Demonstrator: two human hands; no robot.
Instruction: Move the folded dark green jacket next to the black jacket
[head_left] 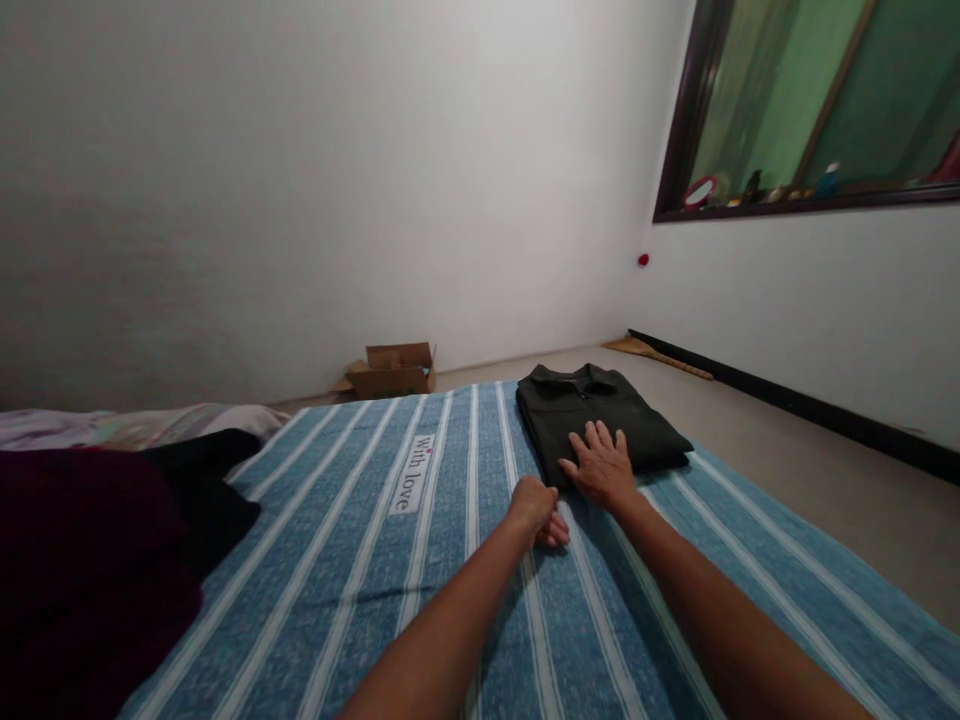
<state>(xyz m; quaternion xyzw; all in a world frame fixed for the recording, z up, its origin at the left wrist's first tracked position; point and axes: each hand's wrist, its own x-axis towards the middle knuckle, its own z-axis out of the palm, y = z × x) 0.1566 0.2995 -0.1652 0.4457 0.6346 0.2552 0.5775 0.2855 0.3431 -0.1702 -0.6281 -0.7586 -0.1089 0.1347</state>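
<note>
A dark, collared jacket (pixel 551 420) lies neatly folded at the far right part of the bed, its collar pointing away from me. My right hand (pixel 604 468) rests flat on its near part with the fingers spread. At the near left corner of the jacket is my left hand (pixel 538 512), its fingers curled and the thumb against the garment's edge. It appears to pinch that corner, though the fingertips are partly hidden. Beneath everything spreads a blue and white striped sheet (pixel 337 560) with a "With love" print.
Dark red and black clothes (pixel 90 560) are heaped on the left, with pale bedding (pixel 165 425) behind them. Beyond the bed, an open cardboard box (pixel 394 378) and a broom (pixel 652 352) are on the floor by the walls. A window (pixel 810 110) is at upper right.
</note>
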